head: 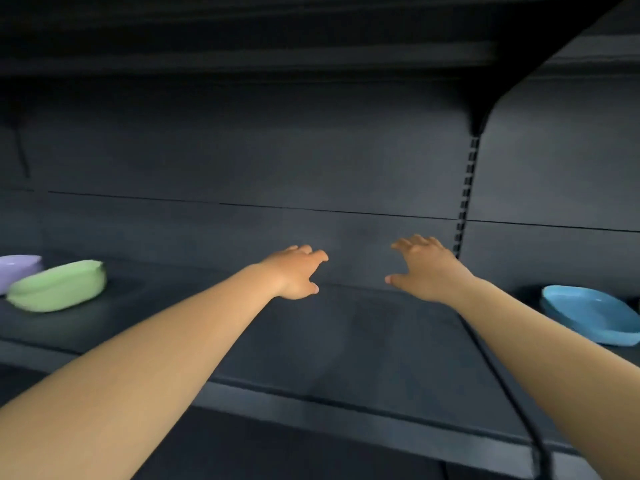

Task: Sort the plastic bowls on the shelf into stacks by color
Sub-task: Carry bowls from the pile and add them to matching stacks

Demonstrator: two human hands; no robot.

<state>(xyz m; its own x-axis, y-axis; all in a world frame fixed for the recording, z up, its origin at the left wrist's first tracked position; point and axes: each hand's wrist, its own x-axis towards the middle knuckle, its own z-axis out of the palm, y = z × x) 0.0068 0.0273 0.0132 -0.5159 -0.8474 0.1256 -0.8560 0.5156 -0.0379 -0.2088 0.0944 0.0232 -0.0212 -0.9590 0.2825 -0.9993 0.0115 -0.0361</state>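
So: three plastic bowls in frame, all apart from your hands. Pale green plastic bowl (57, 286) sits at the left edge, mid-height, looks tilted or upturned; motion blur makes it hard to say which. Lilac plastic bowl (19, 270) is just behind it at the far left, the two touching or nearly so; can't tell. Shallow blue plastic bowl (594, 313) is at the right edge, tipped toward you, well apart from the other two. A dark sliver beyond it at the frame edge is unreadable.

My read on layout: colours are spread to opposite ends of the dark grey metal shelf (346, 341), which leaves the bare middle as stacking room. No same-colour stack is visible yet, so sorting looks early or off-frame.

Grip: your left hand (294, 273) and right hand (424, 271) both hang over the back-centre of the shelf, palms down, fingers spread and loosely bent, thumbs pointing inward toward each other. Neither holds or touches a bowl. Whether fingertips touch the back panel (242, 150), can't tell.

Judgement: the hands are centred between the groups, so either reach is equally long. Green on the left is the closer-looking pick for your left hand.

Black cable (512, 393) runs down the lower right, along your right forearm; mind it.
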